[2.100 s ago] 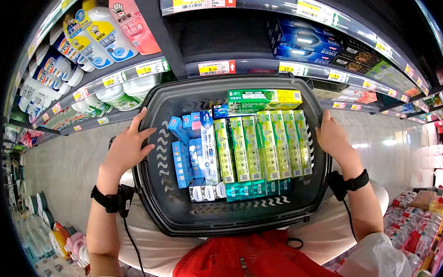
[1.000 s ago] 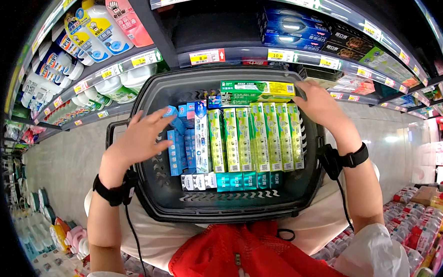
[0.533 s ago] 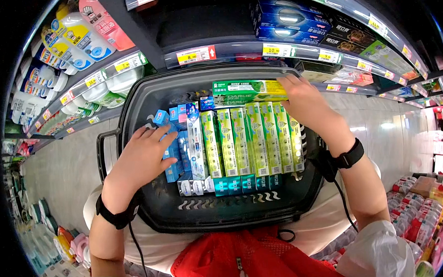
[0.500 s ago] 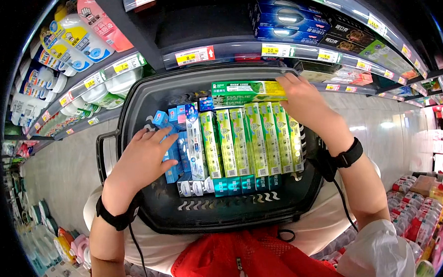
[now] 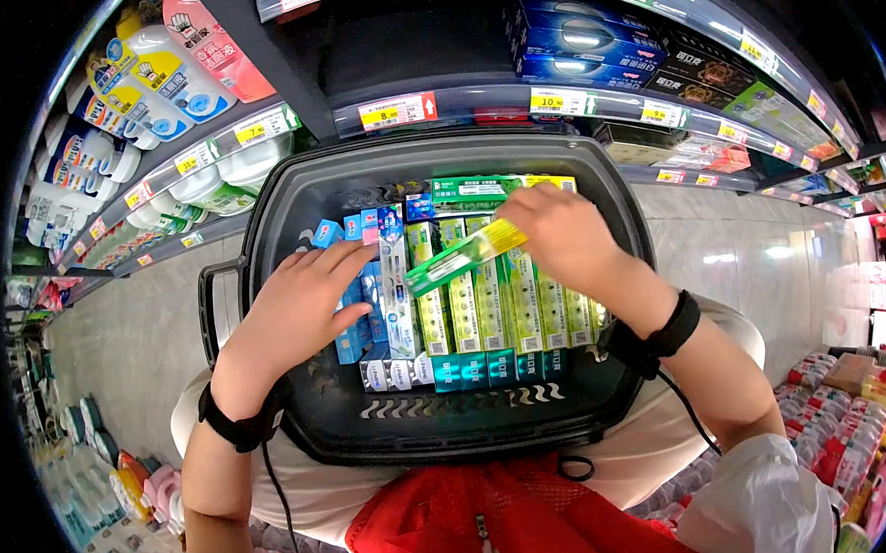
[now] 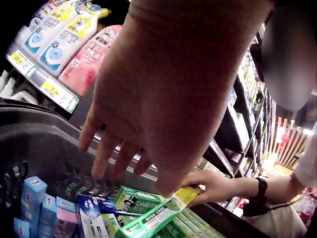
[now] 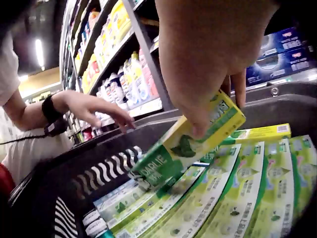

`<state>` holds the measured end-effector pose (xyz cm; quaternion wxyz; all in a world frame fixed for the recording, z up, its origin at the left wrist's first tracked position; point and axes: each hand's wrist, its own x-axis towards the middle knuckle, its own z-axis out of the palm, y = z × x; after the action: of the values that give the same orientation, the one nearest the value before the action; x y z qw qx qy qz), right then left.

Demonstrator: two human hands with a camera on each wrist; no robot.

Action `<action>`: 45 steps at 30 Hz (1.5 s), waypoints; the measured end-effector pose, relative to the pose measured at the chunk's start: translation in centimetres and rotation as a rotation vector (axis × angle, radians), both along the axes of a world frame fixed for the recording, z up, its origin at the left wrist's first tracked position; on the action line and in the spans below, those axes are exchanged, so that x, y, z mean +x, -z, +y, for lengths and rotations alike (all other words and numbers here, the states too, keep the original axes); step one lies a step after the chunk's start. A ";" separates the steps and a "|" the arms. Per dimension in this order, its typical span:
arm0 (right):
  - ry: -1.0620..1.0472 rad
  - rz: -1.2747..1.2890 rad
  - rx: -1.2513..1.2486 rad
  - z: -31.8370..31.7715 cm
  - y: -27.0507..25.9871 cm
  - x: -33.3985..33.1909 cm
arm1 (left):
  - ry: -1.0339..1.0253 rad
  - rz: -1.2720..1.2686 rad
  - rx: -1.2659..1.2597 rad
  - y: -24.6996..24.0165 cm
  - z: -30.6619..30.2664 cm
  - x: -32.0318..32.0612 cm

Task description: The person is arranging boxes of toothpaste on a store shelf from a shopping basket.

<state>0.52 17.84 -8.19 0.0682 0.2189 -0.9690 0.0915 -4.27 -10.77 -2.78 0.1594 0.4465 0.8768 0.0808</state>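
My right hand (image 5: 571, 235) pinches a green-and-yellow Darlie toothpaste box (image 5: 459, 264) by its yellow end. The box slants over a row of upright lime-green toothpaste boxes (image 5: 495, 319) in a black basket (image 5: 452, 444). In the right wrist view the thumb presses the broad face of the held toothpaste box (image 7: 173, 151). Another Darlie box (image 5: 468, 187) lies along the basket's far side. With fingers spread loosely, my left hand (image 5: 299, 304) hovers over blue boxes (image 5: 348, 344) at the basket's left and holds nothing. In the left wrist view, its fingers (image 6: 101, 158) point down.
Silver-white boxes (image 5: 400, 373) and teal boxes (image 5: 488, 370) line the basket's near side. Beyond it stands a shelf with price tags (image 5: 397, 112), blue boxes (image 5: 586, 44) and cleaner bottles (image 5: 167, 76). The basket's handle (image 5: 207, 319) sticks out left.
My right hand has gone from the basket rim to the Darlie boxes, then lifted one toward the middle. My left hand has left the rim and moved in over the blue boxes.
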 end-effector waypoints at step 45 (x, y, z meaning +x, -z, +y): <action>0.401 -0.594 -1.743 -0.6 -4.9 -1.4 | -0.785 -0.852 0.877 -0.2 0.8 -3.1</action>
<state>-0.91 17.20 -3.26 -0.0272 -0.1123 -0.5562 0.8229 -7.33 -9.99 -2.59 0.2526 0.0515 0.7212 0.6429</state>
